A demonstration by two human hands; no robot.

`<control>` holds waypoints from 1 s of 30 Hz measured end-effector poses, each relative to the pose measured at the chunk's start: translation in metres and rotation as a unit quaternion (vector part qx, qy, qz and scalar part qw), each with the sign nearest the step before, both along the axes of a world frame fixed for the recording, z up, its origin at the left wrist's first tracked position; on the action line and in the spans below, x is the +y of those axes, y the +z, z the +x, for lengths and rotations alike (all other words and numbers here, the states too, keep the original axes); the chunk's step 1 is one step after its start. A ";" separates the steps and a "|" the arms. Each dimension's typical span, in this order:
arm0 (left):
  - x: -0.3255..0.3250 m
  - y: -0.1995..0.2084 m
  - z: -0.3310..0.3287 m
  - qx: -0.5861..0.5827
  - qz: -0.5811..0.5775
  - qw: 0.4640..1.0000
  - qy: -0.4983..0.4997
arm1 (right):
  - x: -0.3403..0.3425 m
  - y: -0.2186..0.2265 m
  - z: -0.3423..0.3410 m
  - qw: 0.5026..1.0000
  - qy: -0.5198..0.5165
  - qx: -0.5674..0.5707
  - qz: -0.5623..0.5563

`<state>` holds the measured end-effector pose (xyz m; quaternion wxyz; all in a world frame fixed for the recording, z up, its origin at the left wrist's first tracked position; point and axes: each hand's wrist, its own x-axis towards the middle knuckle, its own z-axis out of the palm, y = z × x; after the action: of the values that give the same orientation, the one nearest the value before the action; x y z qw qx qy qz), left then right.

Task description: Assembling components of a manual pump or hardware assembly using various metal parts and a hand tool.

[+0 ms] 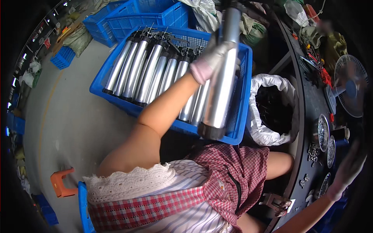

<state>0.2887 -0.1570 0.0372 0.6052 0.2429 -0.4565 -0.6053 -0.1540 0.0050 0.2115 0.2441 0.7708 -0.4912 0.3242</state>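
My left hand (213, 60), in a pale glove, is wrapped round a silver caulking gun (218, 97) with a black end cap. The gun is tilted over the right end of a blue crate (116, 101), slightly blurred by motion. Inside the crate, several similar caulking guns (149, 73) lie side by side, their handles and rods at the far end. At the far right, over the workbench, my gloved right hand (347, 171) has its fingers stretched out, holding nothing. Nearest to it are metal bowls (330, 151) of small metal parts.
A white sack (256, 126) with dark parts inside stands between crate and dark workbench (307, 105). On the bench are a fan (351, 87), loose nuts (312, 152) and a metal fixture (276, 204). More blue crates (147, 19) sit behind; an orange stool (62, 182) stands left.
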 end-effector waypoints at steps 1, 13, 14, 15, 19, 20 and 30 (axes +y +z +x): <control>-0.008 -0.006 0.041 -0.055 0.013 0.998 0.042 | 0.014 -0.020 0.010 0.999 -0.008 -0.040 0.025; -0.053 -0.223 0.237 -0.269 0.150 0.929 0.208 | 0.035 -0.163 -0.004 0.932 -0.115 -0.237 0.251; -0.056 -0.227 0.242 -0.397 0.064 0.882 0.247 | 0.036 -0.168 -0.006 0.939 -0.108 -0.213 0.247; -0.054 -0.229 0.232 -0.478 0.090 0.824 0.291 | 0.041 -0.166 -0.001 0.935 -0.119 -0.213 0.258; 0.005 -0.210 0.207 -0.772 0.110 0.510 0.363 | 0.059 -0.157 0.021 0.936 -0.163 -0.146 0.276; 0.000 -0.200 0.191 -0.840 0.062 0.399 0.362 | 0.069 -0.156 0.026 0.933 -0.167 -0.144 0.285; -0.092 -0.127 -0.279 -0.639 -0.344 0.675 -0.136 | 0.145 -0.199 0.039 0.927 -0.202 -0.203 0.243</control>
<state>0.0098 -0.2495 -0.0901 0.1177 0.2802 -0.9358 -0.1786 -0.1148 0.1500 0.0125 0.0044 0.6083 -0.7394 0.2885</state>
